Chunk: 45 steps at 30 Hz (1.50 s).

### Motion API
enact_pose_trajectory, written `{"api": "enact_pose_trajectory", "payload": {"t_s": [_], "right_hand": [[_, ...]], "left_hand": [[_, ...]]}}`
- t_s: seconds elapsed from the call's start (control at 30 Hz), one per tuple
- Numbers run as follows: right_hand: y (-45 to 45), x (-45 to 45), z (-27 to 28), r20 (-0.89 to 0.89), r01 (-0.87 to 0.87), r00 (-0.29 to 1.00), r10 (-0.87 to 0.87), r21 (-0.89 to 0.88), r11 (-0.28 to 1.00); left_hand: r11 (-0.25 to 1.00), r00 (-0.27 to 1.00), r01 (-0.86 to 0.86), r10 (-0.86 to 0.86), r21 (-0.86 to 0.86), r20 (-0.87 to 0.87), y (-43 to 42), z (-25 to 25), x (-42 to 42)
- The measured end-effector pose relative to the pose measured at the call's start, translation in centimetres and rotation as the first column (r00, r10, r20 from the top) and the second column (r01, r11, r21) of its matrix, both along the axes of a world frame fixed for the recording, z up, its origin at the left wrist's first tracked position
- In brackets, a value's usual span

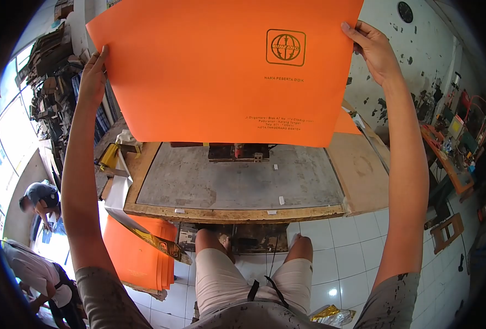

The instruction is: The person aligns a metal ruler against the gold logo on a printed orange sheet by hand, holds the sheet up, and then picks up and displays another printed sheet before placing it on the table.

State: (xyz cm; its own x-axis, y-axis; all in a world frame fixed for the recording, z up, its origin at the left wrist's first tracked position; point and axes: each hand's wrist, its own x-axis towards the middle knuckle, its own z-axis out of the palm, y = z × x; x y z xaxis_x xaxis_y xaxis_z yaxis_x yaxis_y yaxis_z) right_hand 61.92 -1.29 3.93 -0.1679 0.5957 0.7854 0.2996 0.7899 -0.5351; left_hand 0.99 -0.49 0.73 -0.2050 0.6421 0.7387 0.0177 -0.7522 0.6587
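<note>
A large orange sheet [199, 71] with a gold globe logo and small printed lines is held up by its two side edges. My left hand [93, 74] pinches its left edge; my right hand [372, 48] grips the upper right edge with the thumb in front. Behind and below the sheet lies a grey metal plate [243, 183] in a wooden frame, with small white pieces on it. The sheet hides the upper part of the machine above the plate.
Orange sheets [138, 255] are stacked low at the left, with a gold foil strip [163, 244] hanging over them. Two people [40, 200] bend at the far left. A cluttered workbench [446, 156] stands at the right. Crumpled foil [333, 315] lies on the floor.
</note>
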Motion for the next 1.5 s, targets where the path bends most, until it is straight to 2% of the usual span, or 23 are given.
{"api": "enact_pose_trajectory", "payload": {"t_s": [0.57, 0.93, 1.37, 1.5], "right_hand": [[0.0, 0.1, -0.1, -0.007, 0.001, 1.0, -0.001, 0.006, 1.0], [-0.1, 0.1, -0.3, -0.006, 0.012, 1.0, -0.011, 0.013, 1.0], [-0.6, -0.5, -1.4, -0.004, -0.055, 0.998, 0.055, -0.013, 0.998], [-1.9, -1.3, -2.4, -0.008, -0.019, 1.0, 0.019, 0.003, 1.0]], "left_hand": [[1.0, 0.999, -0.019, 0.019, 0.007, 0.026, -0.6, 0.1, 0.8], [1.0, 1.0, 0.024, -0.025, -0.013, -0.016, -0.4, -0.4, -0.2], [0.997, 0.998, 0.066, -0.066, -0.044, 0.01, -0.1, -2.7, -1.4], [0.996, 0.996, 0.075, -0.073, -0.042, 0.041, -1.3, -4.0, -0.7]]}}
